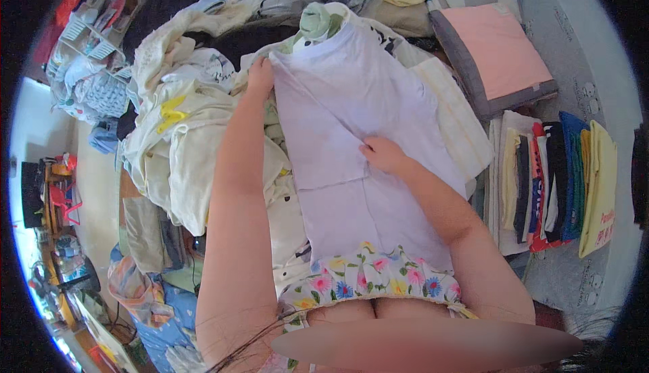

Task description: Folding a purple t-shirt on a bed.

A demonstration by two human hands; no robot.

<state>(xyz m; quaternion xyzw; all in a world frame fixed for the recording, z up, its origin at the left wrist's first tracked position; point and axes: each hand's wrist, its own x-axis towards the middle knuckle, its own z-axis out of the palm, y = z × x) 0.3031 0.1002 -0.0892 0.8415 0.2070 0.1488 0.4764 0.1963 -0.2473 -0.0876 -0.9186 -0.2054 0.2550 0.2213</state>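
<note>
A plain white T-shirt (pixel 399 116) with a faint lavender tint lies spread in front of me on a heap of clothes. Its left side is folded inward over the body, with the sleeve lying across the middle. At the shirt's far left corner, my left hand (pixel 260 75) is closed on the fabric. My right hand (pixel 384 153) pinches the folded-in edge near the centre of the shirt. A pale green rolled cloth (pixel 316 22) sits just beyond the neckline.
Cream clothes (pixel 196 163) pile up on the left, dark clothes (pixel 162 8) behind them. To the right, folded garments (pixel 554 177) stand in a row, below a pink and grey cushion (pixel 500 58). White wire baskets (pixel 94 38) stand at the far left.
</note>
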